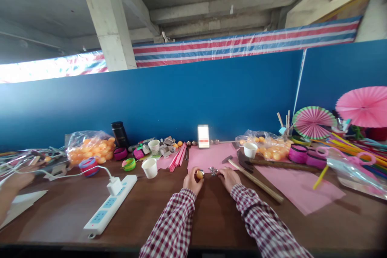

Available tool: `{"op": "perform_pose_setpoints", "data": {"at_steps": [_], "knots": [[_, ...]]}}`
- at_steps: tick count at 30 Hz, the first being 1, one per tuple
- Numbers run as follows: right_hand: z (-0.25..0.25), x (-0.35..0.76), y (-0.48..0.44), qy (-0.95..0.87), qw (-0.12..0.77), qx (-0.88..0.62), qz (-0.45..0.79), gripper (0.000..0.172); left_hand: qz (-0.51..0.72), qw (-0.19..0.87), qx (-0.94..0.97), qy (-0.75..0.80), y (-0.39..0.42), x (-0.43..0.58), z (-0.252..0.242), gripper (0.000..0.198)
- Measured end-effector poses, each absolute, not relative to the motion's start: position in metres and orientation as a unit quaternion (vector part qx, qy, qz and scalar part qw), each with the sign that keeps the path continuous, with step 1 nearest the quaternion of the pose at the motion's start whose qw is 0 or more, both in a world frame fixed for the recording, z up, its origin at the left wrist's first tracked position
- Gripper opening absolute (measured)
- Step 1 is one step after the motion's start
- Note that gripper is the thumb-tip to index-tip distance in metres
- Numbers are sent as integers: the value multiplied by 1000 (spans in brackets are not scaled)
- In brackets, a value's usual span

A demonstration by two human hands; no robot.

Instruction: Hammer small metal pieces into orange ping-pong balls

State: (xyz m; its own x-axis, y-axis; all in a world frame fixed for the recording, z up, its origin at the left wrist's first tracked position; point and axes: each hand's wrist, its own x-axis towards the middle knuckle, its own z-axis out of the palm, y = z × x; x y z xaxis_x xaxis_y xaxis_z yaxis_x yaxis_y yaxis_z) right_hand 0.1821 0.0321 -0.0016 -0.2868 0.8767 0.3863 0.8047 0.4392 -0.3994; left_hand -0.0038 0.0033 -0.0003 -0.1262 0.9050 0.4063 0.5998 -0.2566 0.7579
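Note:
My left hand (pixel 192 182) is closed around a small orange ball (pixel 200 174) that has a shiny silver part on its right side. Just right of it lies a little heap of silvery metal pieces (pixel 213 171), too small to name surely. The fingertips of my right hand (pixel 229 178) are drawn together at the heap's right edge; what they pinch, if anything, is hidden. Behind both hands a pink paper sheet (pixel 208 156) lies on the brown table (pixel 217 225). A wooden-handled hammer (pixel 256 181) rests right of my right hand.
A white power strip (pixel 111 205) and paper cup (pixel 149 168) stand left. Bags of orange balls (pixel 92 151) lie on both sides. A second hammer (pixel 281 164), pink paper (pixel 302 189) and scissors (pixel 359 158) are right. Another person's hand (pixel 18 181) is far left.

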Motion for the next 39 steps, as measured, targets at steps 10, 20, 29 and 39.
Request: {"op": "perform_pose_setpoints", "data": {"at_steps": [10, 20, 29, 39], "knots": [[-2, 181, 29, -738, 400, -521, 153, 17, 576, 249, 570, 531, 3, 1, -1, 41], [2, 139, 51, -585, 552, -460, 376, 41, 674, 540, 336, 377, 28, 9, -6, 45], [-2, 143, 30, -541, 549, -424, 476, 34, 654, 615, 277, 342, 15, 9, 1, 35], [3, 142, 25, -579, 525, -382, 494, 30, 648, 608, 290, 356, 18, 9, -3, 30]]}}
